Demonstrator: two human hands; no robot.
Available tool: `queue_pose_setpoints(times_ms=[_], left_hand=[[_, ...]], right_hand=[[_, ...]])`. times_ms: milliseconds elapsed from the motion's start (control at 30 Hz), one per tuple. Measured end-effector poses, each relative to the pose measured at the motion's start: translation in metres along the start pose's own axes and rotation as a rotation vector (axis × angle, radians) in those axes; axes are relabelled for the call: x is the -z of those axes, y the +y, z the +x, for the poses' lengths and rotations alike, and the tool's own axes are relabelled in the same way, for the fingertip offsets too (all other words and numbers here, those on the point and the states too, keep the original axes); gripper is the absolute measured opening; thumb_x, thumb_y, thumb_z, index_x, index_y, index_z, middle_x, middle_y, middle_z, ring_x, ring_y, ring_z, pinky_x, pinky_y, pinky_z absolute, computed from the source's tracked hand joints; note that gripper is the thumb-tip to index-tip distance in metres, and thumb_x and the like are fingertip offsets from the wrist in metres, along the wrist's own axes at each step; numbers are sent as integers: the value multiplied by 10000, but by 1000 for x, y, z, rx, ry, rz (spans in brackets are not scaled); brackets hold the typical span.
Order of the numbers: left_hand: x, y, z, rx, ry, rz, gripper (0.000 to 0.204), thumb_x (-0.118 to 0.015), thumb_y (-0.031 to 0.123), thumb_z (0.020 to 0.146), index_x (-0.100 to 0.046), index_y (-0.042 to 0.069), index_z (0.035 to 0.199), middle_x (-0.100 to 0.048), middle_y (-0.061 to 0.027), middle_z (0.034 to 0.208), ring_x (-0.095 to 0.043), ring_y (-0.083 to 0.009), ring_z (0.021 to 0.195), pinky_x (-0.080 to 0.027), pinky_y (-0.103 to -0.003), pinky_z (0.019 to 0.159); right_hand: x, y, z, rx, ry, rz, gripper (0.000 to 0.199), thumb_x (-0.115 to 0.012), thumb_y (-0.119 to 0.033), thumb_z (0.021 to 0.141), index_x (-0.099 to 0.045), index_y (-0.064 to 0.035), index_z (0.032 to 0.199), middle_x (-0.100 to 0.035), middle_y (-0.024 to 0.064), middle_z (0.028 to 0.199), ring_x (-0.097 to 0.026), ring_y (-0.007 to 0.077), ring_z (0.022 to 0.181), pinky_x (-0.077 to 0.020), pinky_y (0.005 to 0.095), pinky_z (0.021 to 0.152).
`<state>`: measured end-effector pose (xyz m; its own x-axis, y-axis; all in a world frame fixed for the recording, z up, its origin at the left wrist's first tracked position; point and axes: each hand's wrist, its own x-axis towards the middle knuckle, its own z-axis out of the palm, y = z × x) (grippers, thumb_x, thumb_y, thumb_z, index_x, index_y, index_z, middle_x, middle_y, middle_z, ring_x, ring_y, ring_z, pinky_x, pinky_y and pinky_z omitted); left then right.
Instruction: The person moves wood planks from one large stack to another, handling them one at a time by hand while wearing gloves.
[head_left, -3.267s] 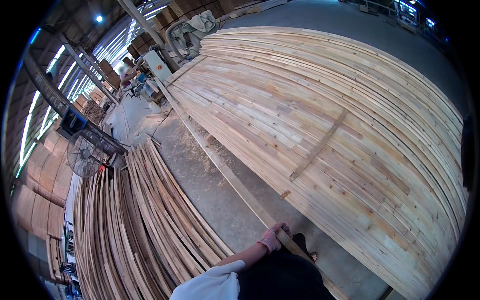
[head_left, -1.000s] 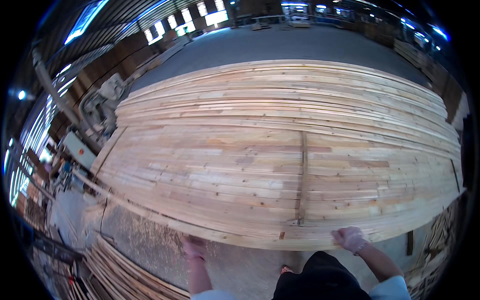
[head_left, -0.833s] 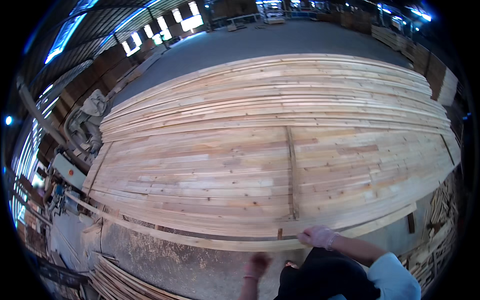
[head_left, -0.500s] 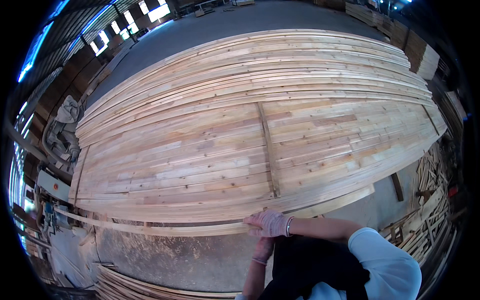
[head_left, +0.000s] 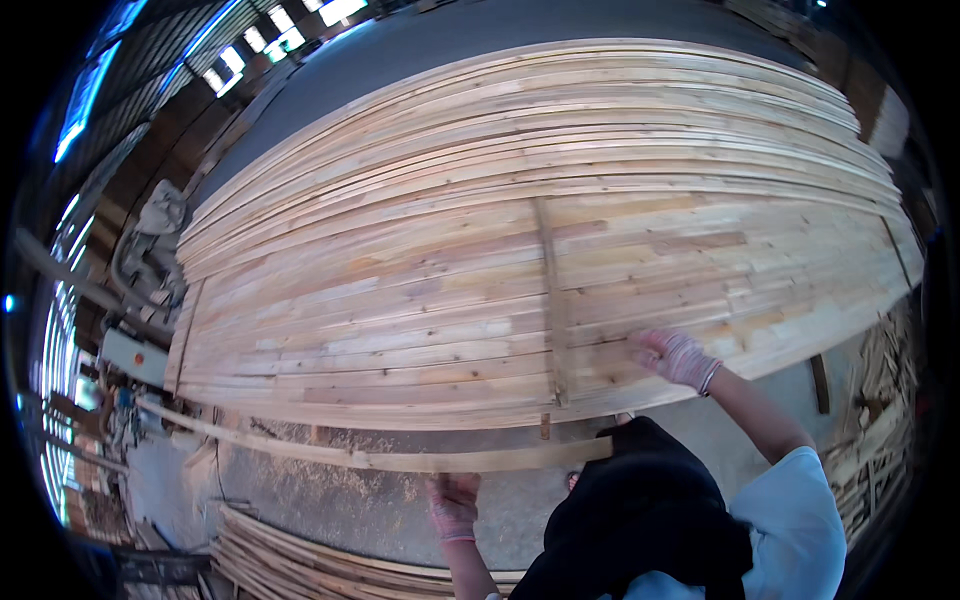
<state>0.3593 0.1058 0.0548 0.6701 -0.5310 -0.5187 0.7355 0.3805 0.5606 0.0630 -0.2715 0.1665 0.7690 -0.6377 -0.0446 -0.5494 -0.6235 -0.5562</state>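
Note:
A long, narrow wooden strip [head_left: 400, 461] stretches from the machine side at the left to its free end just in front of my dark apron. Gloved in pinkish white, my left hand [head_left: 455, 505] is closed on the strip from below; part of the fingers is hidden behind it. My right hand [head_left: 677, 358], in a matching glove, is off the strip and over the near right part of a wide stack of boards [head_left: 400, 330]. It holds nothing, and its slightly blurred fingers are stretched out. Whether it touches the boards I cannot tell.
Two thin cross battens lie over the stack, a middle batten [head_left: 552, 300] and a right batten [head_left: 895, 252]. Machinery [head_left: 135, 355] stands at the left. Loose strips [head_left: 300, 545] lie low at the front, scrap wood [head_left: 875, 400] at the right, sawdust on the floor.
The wooden strip has shifted left, its free end now before my apron. My right hand has let go of it and moved right over the stack. My left hand has moved left along with it.

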Motion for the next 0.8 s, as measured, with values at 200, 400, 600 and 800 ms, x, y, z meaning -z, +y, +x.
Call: queue_pose_setpoints(times_ms=[200, 400, 600, 800], left_hand=[[-3, -8, 5, -103, 231, -339, 505, -518, 563, 885, -604, 122, 1113, -659, -61, 1088, -626, -271, 965, -507, -480, 860], [30, -44, 3, -98, 550, -511, 503, -450, 585, 903, -586, 106, 978, -656, -78, 974, -619, -284, 836, -493, -520, 811], [14, -115, -38, 21, 663, -514, 513, -440, 589, 906, -566, 96, 974, -648, -106, 958, -609, -335, 866, -468, -573, 845], [-17, -129, -66, 119, 595, -553, 494, -411, 530, 914, -436, 106, 662, -405, -65, 650, -387, -247, 604, -407, -420, 666]], right_hand=[[44, 96, 93, 19, 149, -197, 361, -641, -290, 815, -612, -108, 1125, -657, 141, 1044, -620, 325, 976, -489, 423, 852], [102, 209, 190, -81, 358, -484, 541, -670, -325, 780, -539, -79, 1243, -622, 148, 1145, -579, 306, 1074, -434, 421, 952], [155, 215, 264, -353, 118, -1016, 502, -636, -322, 829, -514, -100, 1263, -641, 80, 1120, -619, 242, 1025, -445, 379, 856], [114, 276, 327, -588, -20, -1048, 160, -591, -235, 876, -666, -225, 1016, -695, -33, 953, -681, 166, 864, -484, 365, 702]])
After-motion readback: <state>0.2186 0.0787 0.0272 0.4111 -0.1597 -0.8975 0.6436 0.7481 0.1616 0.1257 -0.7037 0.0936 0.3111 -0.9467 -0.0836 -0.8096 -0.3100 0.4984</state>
